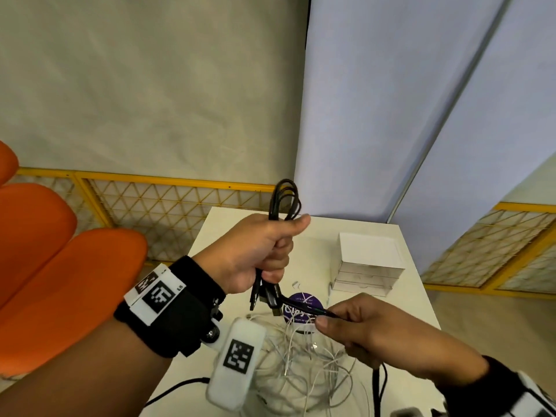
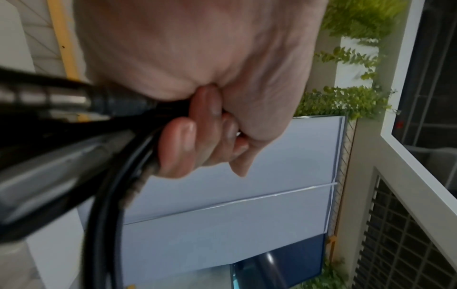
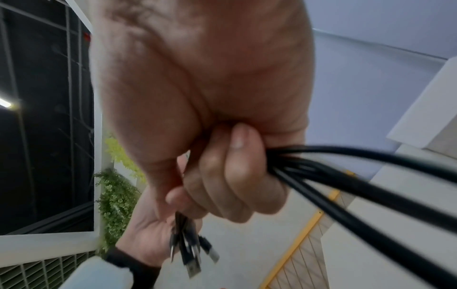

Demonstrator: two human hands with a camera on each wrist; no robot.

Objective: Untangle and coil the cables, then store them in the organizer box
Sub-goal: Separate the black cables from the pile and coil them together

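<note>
Head view, black cable bundle (image 1: 284,203) folded into loops, fisted upright in left hand (image 1: 255,254), plugs dangling below it, right hand (image 1: 358,323) pinching one strand, above white cables (image 1: 301,365).

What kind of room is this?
Probably a partitioned work booth indoors: a small white table stands between pale blue partition panels, a yellow lattice fence and orange plastic chairs.

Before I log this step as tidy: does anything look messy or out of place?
Yes. A tangle of white cables sprawls loose on the table, uncoiled. The left hand grips folded black cables; the right hand pinches a strand.
</note>
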